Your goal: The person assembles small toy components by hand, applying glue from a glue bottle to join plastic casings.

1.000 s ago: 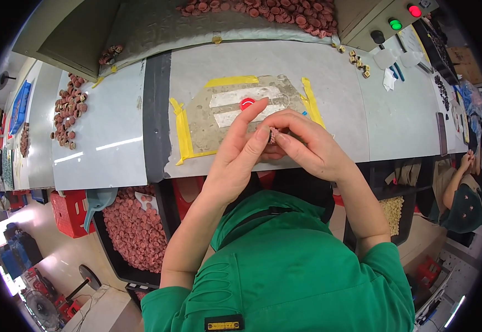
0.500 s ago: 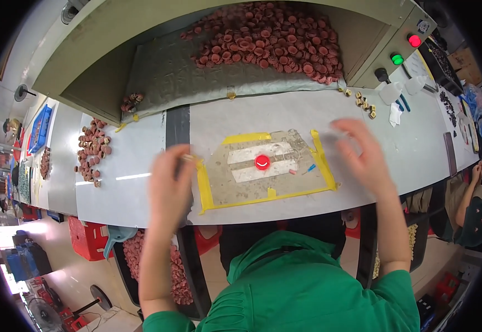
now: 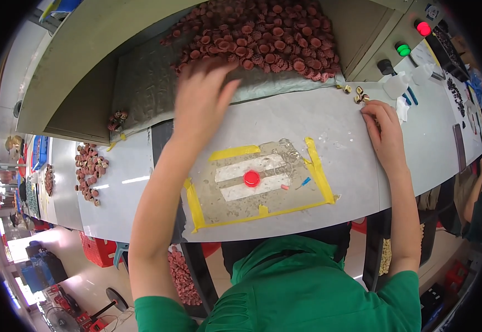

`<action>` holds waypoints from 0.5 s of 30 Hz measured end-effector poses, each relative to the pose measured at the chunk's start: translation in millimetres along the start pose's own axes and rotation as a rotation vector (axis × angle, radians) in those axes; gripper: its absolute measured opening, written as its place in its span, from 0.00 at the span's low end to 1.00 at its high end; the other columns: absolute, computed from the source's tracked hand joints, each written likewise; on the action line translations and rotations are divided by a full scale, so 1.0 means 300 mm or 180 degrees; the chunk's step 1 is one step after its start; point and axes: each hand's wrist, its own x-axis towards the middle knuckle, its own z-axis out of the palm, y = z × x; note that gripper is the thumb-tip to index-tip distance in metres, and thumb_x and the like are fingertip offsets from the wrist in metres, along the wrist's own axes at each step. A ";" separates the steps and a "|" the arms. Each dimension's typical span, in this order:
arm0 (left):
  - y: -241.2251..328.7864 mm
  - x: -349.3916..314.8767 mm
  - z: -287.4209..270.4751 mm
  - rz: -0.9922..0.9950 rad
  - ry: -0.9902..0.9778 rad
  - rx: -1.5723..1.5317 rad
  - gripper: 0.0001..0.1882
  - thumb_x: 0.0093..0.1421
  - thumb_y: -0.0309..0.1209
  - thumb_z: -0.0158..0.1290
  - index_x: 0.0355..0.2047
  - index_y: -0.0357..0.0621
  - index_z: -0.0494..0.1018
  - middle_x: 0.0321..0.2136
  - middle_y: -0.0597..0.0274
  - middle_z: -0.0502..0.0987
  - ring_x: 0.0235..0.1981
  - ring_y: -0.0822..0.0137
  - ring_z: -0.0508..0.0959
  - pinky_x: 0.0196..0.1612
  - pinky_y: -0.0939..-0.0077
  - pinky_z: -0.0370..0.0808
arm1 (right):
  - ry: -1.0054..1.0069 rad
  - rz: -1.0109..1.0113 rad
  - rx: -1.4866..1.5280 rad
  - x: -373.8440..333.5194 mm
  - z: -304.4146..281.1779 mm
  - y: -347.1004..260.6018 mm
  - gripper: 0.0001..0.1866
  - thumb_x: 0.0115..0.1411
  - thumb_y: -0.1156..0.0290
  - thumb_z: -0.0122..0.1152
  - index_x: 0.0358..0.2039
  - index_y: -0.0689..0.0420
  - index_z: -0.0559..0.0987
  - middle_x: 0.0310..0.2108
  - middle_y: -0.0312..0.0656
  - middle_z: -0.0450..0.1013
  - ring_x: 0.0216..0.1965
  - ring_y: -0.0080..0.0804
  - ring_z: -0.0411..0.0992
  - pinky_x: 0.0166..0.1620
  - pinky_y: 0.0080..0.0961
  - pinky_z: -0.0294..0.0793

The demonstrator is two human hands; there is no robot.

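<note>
My left hand [image 3: 201, 102] reaches over the front edge of a heap of dusky pink cup-shaped pieces [image 3: 274, 41] with ruffled rims. Its thumb stands apart from the fingers, whose tips are blurred; nothing shows in it. Out to the right, my right hand [image 3: 386, 133] rests on the table with curled fingers, beside a few small cream-and-dark pieces [image 3: 358, 98]. What its fingertips close on is hidden. Between my arms, a round red cap-like piece [image 3: 251, 178] sits on a clear-covered mat [image 3: 208, 205] with white strips, edged with yellow tape [image 3: 321, 171].
A beige machine housing [image 3: 58, 83] arches over the heap; red and green buttons [image 3: 402, 48] are on its right side. Pink pieces with pale fillings [image 3: 90, 166] lie at the left. A white bottle [image 3: 396, 86] and blue-handled pliers [image 3: 412, 95] stand right.
My left hand has moved up and right, from beside the mat to the pink heap. My right hand has shifted right and down onto the small pieces, its fingers now curled.
</note>
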 end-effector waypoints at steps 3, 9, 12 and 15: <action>0.020 0.099 0.119 0.0260 0.0266 0.0043 0.14 0.51 0.31 0.60 0.40 0.50 0.76 0.42 0.61 0.73 0.46 0.55 0.69 0.51 0.63 0.67 | 0.0031 -0.0476 -0.0499 -0.008 -0.014 0.008 0.08 0.54 0.81 0.59 0.36 0.60 0.74 0.39 0.42 0.71 0.40 0.38 0.69 0.40 0.27 0.71; 0.007 0.065 0.112 0.0268 0.0119 -0.0152 0.13 0.50 0.30 0.60 0.38 0.45 0.76 0.42 0.60 0.74 0.45 0.55 0.70 0.51 0.65 0.68 | 0.0248 -0.0324 0.0123 -0.022 -0.010 -0.051 0.08 0.54 0.82 0.59 0.35 0.60 0.74 0.37 0.42 0.71 0.38 0.33 0.71 0.37 0.24 0.72; 0.089 -0.033 -0.016 -0.0778 -0.0403 -0.1275 0.13 0.55 0.26 0.58 0.41 0.42 0.73 0.39 0.61 0.75 0.42 0.64 0.74 0.47 0.74 0.70 | -0.0740 0.0123 0.0669 -0.053 -0.016 -0.086 0.08 0.55 0.79 0.60 0.37 0.60 0.75 0.35 0.42 0.69 0.35 0.34 0.71 0.38 0.25 0.72; 0.160 -0.184 -0.157 -0.1911 -0.0485 -0.2853 0.15 0.59 0.24 0.54 0.47 0.38 0.70 0.42 0.64 0.74 0.47 0.72 0.74 0.45 0.80 0.71 | -0.1078 -0.0392 0.0489 -0.052 0.007 -0.150 0.08 0.56 0.76 0.60 0.37 0.60 0.77 0.36 0.41 0.69 0.36 0.35 0.71 0.40 0.25 0.72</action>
